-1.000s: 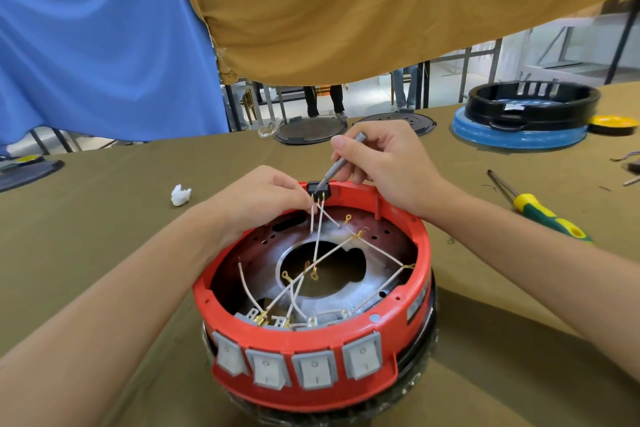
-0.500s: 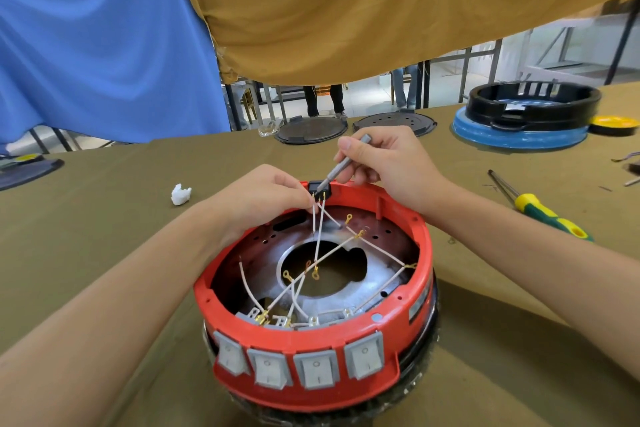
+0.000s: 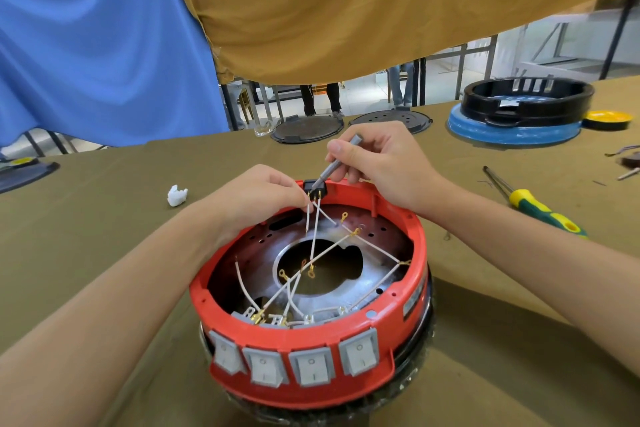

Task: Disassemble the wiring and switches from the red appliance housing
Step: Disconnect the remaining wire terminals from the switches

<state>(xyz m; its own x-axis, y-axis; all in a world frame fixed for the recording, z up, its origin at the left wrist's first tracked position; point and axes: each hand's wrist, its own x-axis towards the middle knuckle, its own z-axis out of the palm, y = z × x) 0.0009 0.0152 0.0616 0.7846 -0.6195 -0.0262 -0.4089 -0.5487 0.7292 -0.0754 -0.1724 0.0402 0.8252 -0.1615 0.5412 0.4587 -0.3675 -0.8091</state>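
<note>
Red appliance housing (image 3: 311, 381) sits centre-bottom of frame on the olive-cloth table (image 3: 104, 218), open side up, w/ a metal plate inside. Judged progress: early-to-mid. Several white wires (image 3: 313, 246) already hang loose, their gold ring terminals (image 3: 311, 274) free over the plate's centre hole. Still in place: all four grey rocker switches (image 3: 310, 366) in the front wall, wires clipped to their backs near the lower rim, and the black connector block (image 3: 315, 185) on the far rim w/ its wires attached.

Left hand (image 3: 256, 198), just left of the block, pinches a wire right below it w/ fingertips. Right hand (image 3: 384, 163), upper centre, pinches a small grey metal driver (image 3: 334, 163) pen-style; its tip sits on the block, prob. working a screw or clip there, exact contact too small to tell.

Left to do, by the look: free this block, unplug switch leads, push out four switches.

Yellow-green screwdriver (image 3: 540, 210) lies at right of frame, untouched.
</note>
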